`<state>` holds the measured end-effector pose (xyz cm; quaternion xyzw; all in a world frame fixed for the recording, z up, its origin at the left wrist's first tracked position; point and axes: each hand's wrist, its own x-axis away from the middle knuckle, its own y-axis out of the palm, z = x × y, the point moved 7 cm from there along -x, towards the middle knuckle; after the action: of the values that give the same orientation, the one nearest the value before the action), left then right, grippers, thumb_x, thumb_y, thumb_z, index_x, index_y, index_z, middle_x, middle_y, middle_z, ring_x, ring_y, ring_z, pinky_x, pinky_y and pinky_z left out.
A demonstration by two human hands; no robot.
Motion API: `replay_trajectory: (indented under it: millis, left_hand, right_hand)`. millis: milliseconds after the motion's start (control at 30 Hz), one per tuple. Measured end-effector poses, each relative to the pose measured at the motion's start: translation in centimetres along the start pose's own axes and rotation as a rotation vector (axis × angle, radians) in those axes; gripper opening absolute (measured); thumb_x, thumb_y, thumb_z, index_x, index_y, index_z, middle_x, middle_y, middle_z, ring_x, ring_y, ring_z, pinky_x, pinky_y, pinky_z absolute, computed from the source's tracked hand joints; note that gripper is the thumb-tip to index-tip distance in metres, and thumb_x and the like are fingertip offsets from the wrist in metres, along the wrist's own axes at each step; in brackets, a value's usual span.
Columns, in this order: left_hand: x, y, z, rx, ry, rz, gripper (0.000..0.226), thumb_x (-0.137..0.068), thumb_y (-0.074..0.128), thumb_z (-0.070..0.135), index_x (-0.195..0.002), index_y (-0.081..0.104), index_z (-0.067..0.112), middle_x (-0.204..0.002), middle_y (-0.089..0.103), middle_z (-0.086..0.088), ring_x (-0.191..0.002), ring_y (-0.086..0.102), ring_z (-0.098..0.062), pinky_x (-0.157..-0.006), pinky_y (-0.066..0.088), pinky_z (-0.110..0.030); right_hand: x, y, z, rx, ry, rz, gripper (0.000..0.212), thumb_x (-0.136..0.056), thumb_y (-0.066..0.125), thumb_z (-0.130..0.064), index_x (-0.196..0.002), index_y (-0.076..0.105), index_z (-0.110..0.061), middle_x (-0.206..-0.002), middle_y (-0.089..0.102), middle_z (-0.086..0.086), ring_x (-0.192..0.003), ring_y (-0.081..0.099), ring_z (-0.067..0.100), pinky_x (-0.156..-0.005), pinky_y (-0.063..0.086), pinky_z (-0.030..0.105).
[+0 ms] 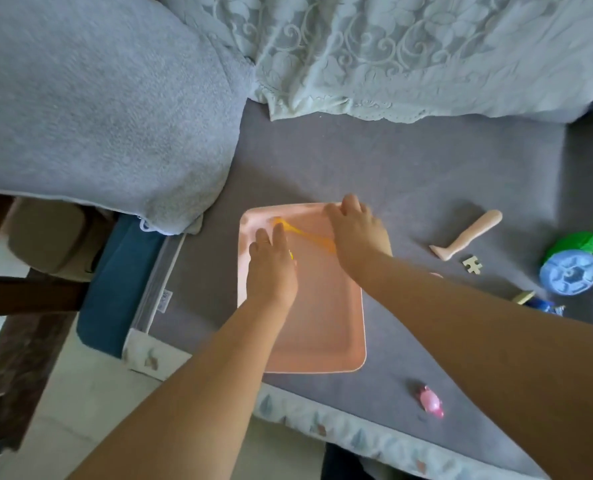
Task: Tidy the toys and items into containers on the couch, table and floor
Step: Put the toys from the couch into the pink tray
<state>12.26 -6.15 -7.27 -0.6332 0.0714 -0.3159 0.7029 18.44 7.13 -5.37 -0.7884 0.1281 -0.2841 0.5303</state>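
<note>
Both forearms reach from the near edge over the couch [426, 174]. On its seat lies a pink tray [322, 323]. The left hand [272, 268] and right hand [355, 233] hover over a yellow toy [309, 233] in it; how firmly either grip holds it is hidden.

Soft, dim daylight, faint shadows, slight motion blur, wide-angle bending at the edges
</note>
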Motion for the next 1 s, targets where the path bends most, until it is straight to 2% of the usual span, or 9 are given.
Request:
replay_trajectory:
  millis: [100, 233, 567, 633, 700, 767, 900, 933, 1000]
  left_hand:
    - [1.2, 1.2, 0.4, -0.033, -0.01, -0.038, 0.063, -0.094, 0.051, 0.015, -0.149, 0.02, 0.014, -0.14, 0.032, -0.016, -0.118, 0.041, -0.032, -0.082, 0.045, -0.038]
    - [1.4, 3.0, 2.3, -0.054, 0.048, -0.115, 0.065, -0.096, 0.049, 0.021, -0.151, 0.014, 0.016, -0.153, 0.019, -0.018, -0.132, 0.031, -0.032, -0.095, 0.042, -0.039]
    - [-0.6, 4.0, 12.4, 0.033, 0.238, -0.141, 0.063, -0.095, 0.044, 0.013, -0.151, 0.015, 0.017, -0.148, 0.029, -0.012, -0.13, 0.031, -0.03, -0.097, 0.04, -0.038]
    - [-0.8, 3.4, 15.1, 0.051, 0.303, -0.062, 0.055, -0.091, 0.043, 0.009, -0.145, 0.031, 0.013, -0.133, 0.044, -0.013, -0.12, 0.04, -0.031, -0.09, 0.041, -0.038]
    - [-0.4, 1.7, 18.4, 0.064, 0.441, 0.171, 0.04, -0.084, 0.044, 0.009, -0.122, 0.055, 0.009, -0.105, 0.057, -0.013, -0.097, 0.052, -0.034, -0.076, 0.043, -0.039]
    - [0.4, 0.9, 21.6, 0.085, 0.581, 0.329, 0.031, -0.079, 0.046, 0.008, -0.104, 0.063, 0.008, -0.09, 0.059, -0.011, -0.083, 0.054, -0.034, -0.069, 0.042, -0.038]
    - [0.3, 3.3, 27.7, 0.055, 0.739, 0.254, 0.029, -0.084, 0.045, 0.021, -0.101, 0.066, 0.011, -0.086, 0.06, -0.009, -0.08, 0.055, -0.031, -0.067, 0.044, -0.038]
    - [0.3, 4.6, 29.0, -0.037, 0.779, 0.202, 0.027, -0.085, 0.053, 0.021, -0.109, 0.065, 0.015, -0.088, 0.058, -0.007, -0.082, 0.054, -0.028, -0.068, 0.041, -0.035]
    - [0.1, 7.9, 30.8, -0.15, 0.783, -0.013, 0.055, -0.08, 0.061, 0.013, -0.133, 0.049, 0.02, -0.104, 0.052, -0.005, -0.098, 0.049, -0.027, -0.075, 0.038, -0.034]
  right_hand:
    - [1.4, 0.6, 2.1, -0.013, 0.22, 0.005, 0.049, -0.086, 0.048, 0.005, -0.129, 0.034, -0.011, -0.124, 0.039, 0.012, -0.106, 0.055, 0.032, -0.075, 0.047, 0.037]
    - [2.5, 4.1, 4.8, -0.198, 0.45, -0.231, 0.044, -0.092, 0.039, -0.002, -0.134, 0.031, -0.009, -0.116, 0.058, 0.012, -0.106, 0.059, 0.031, -0.07, 0.041, 0.035]
    - [2.6, 1.2, 12.2, -0.166, 0.589, -0.142, 0.034, -0.091, 0.04, -0.006, -0.125, 0.039, -0.012, -0.114, 0.063, 0.009, -0.106, 0.062, 0.03, -0.074, 0.044, 0.035]
    - [3.1, 0.6, 14.1, -0.186, 0.604, -0.144, 0.029, -0.095, 0.037, -0.013, -0.124, 0.041, -0.015, -0.111, 0.063, 0.008, -0.103, 0.062, 0.031, -0.071, 0.042, 0.035]
    - [3.8, -0.1, 16.0, -0.262, 0.611, -0.104, 0.025, -0.099, 0.032, -0.025, -0.119, 0.045, -0.017, -0.111, 0.061, 0.009, -0.098, 0.061, 0.033, -0.07, 0.039, 0.034]
    - [4.4, -0.7, 18.5, -0.296, 0.633, 0.007, 0.029, -0.101, 0.029, -0.031, -0.116, 0.048, -0.015, -0.122, 0.054, 0.012, -0.096, 0.063, 0.033, -0.068, 0.039, 0.034]
    - [6.1, -1.0, 24.1, -0.265, 0.713, 0.14, 0.028, -0.097, 0.038, -0.017, -0.124, 0.045, -0.012, -0.127, 0.048, 0.013, -0.109, 0.058, 0.034, -0.078, 0.044, 0.039]
    - [6.7, -1.2, 25.4, -0.213, 0.728, 0.185, 0.028, -0.094, 0.041, -0.011, -0.121, 0.048, -0.013, -0.124, 0.049, 0.013, -0.111, 0.054, 0.034, -0.081, 0.043, 0.039]
    - [7.9, -2.0, 27.3, -0.029, 0.732, 0.318, 0.028, -0.085, 0.046, -0.006, -0.11, 0.056, -0.013, -0.115, 0.052, 0.015, -0.106, 0.05, 0.036, -0.085, 0.04, 0.042]
